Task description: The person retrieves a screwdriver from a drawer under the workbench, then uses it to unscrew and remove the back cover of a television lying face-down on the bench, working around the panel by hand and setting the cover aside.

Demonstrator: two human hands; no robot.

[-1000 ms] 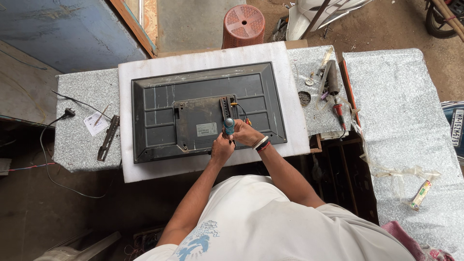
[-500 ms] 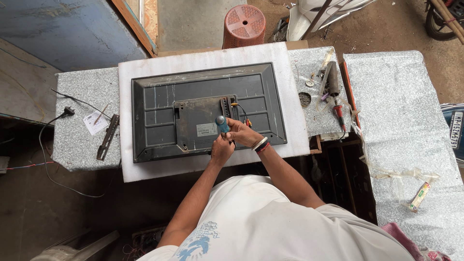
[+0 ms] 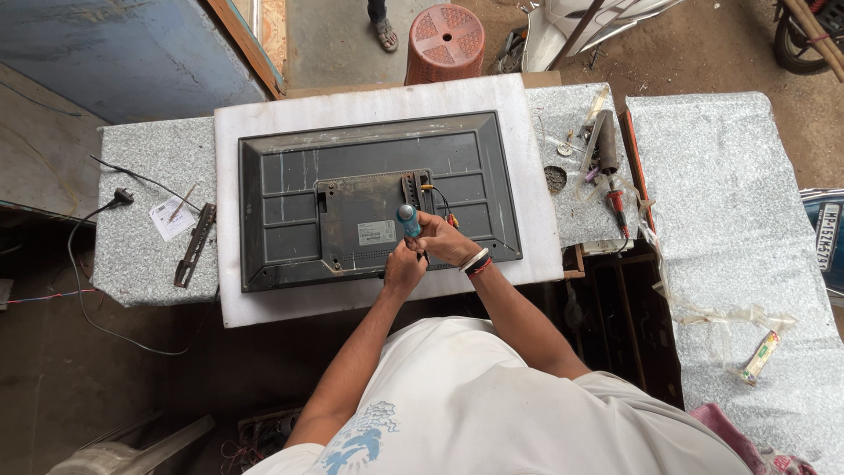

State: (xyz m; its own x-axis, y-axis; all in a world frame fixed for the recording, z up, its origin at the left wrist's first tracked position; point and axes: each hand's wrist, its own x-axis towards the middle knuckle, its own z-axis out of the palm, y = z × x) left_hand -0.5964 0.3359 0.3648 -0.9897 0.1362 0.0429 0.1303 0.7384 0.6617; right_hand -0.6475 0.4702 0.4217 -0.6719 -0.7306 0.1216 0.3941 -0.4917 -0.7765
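A black flat-screen television [image 3: 299, 189] lies face down on a white foam sheet [image 3: 290, 308] on the workbench. Its back cover shows a raised centre panel with a white label [image 3: 376, 232]. A screwdriver with a blue handle [image 3: 407, 220] stands nearly upright over the lower middle of the back cover. My right hand [image 3: 448, 242] wraps around it from the right, with bands on the wrist. My left hand [image 3: 403, 268] pinches low on the shaft, close to the cover. The tip is hidden by my fingers.
A black metal bracket [image 3: 195, 244], a paper slip [image 3: 170, 218] and a plug with cable [image 3: 120, 197] lie at the left. Hand tools [image 3: 607, 149] and a red-handled screwdriver [image 3: 617, 204] lie at the right. Beyond the bench stand a red stool [image 3: 444, 40] and another person's foot [image 3: 384, 33].
The blue handle has shifted slightly to the left while both hands stay on the screwdriver at the same spot on the cover.
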